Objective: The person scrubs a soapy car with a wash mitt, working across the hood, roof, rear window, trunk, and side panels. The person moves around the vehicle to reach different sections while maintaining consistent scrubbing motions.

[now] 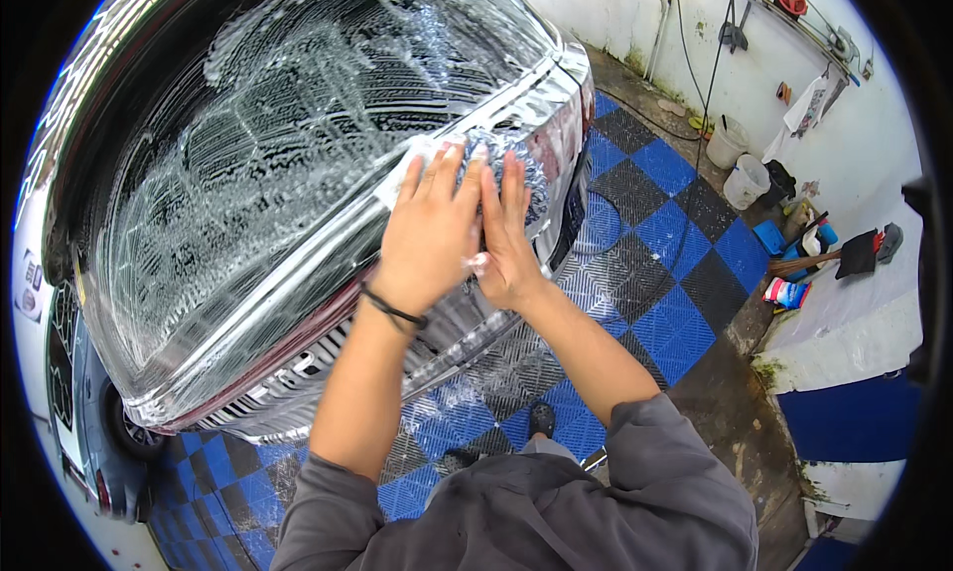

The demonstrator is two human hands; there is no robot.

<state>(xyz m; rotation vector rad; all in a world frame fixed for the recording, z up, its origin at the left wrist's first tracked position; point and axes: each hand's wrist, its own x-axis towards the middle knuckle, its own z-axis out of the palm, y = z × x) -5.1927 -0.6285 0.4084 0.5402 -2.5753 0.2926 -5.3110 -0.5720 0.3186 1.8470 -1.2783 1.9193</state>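
My left hand lies palm down, a dark band around its wrist, with its fingers on the left edge of a blue-grey shaggy wash mitt. Against it, my right hand rests its fingers on the same mitt. Both hands press the mitt onto the edge of a foam-covered car. White suds streak the car's broad dark glossy panel and cover the bright trim beside my fingers. Some foam clings near my right thumb. The underside of the mitt and both palms' contact are hidden.
Blue and black interlocking floor tiles surround the car. White buckets, a broom and cleaning supplies line the wall at right. A dark hose trails down across the tiles. Another car stands at left.
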